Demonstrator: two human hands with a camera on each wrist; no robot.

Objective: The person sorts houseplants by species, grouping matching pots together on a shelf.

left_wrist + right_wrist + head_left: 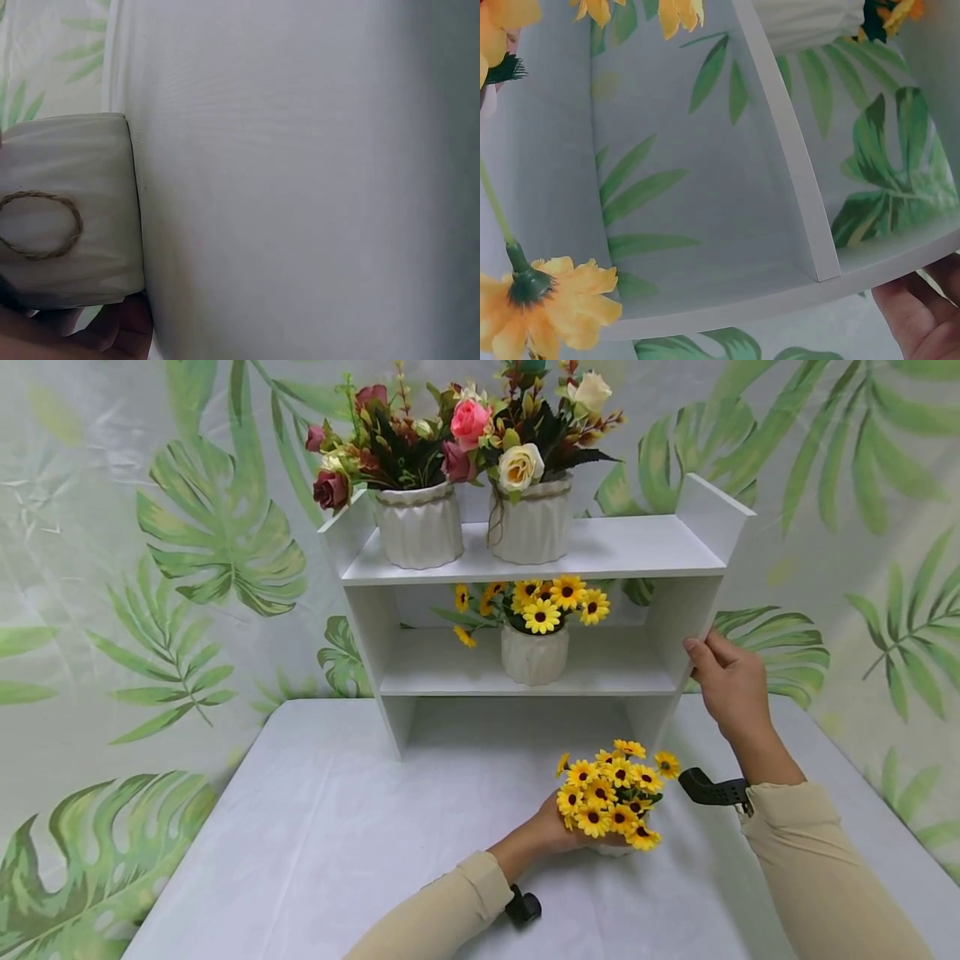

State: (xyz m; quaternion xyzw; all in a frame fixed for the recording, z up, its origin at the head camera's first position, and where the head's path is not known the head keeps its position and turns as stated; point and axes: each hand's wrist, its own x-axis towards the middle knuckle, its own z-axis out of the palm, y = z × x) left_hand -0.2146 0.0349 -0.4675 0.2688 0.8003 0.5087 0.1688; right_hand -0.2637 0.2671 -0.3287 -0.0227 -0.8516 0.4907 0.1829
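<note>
My left hand [557, 828] holds a small white pot [613, 851] of yellow artificial daisies [606, 793] in front of the shelf. The left wrist view has the pot [97, 165] with a twine loop, its base against the tabletop; curled fingers [131, 326] lie along its side. Much of the pot is hidden under blooms in the head view. At the right side panel of a white two-tier shelf [630, 545], my right hand [733, 685] pinches the edge, thumb toward me. Part of this hand [922, 315] also appears at the panel in the right wrist view.
Two white pots [418, 527] of mixed artificial roses stand on the top tier. On the middle tier is another pot [534, 653] of yellow daisies. A white cloth covers the table [315, 843], and a leaf-print backdrop [225, 635] hangs behind.
</note>
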